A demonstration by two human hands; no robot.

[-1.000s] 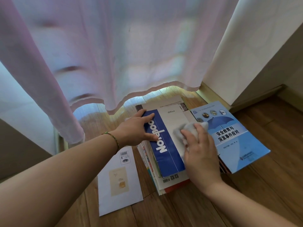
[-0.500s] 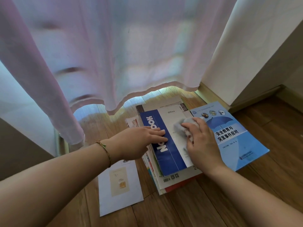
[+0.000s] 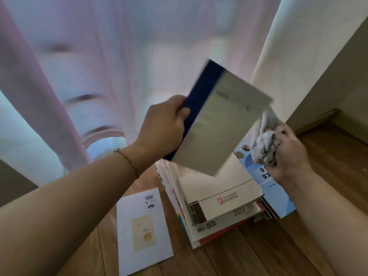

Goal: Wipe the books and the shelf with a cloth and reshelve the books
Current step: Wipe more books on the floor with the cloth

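My left hand [image 3: 165, 126] grips the blue spine edge of a blue and white notebook [image 3: 219, 120], held tilted in the air above the stack of books [image 3: 215, 200] on the wooden floor. My right hand [image 3: 288, 154] holds a crumpled grey-white cloth [image 3: 264, 140] just right of the notebook's lower right edge. A light blue book [image 3: 278, 194] lies to the right of the stack, partly under my right hand. No shelf is in view.
A white booklet [image 3: 143, 230] with a barcode lies flat on the floor left of the stack. Sheer pink-white curtains [image 3: 99, 66] hang behind. A white wall corner [image 3: 298, 56] and baseboard stand at the right.
My left hand has lifted the notebook off the stack and tilted it up. My right hand with the cloth has moved right, off the cover.
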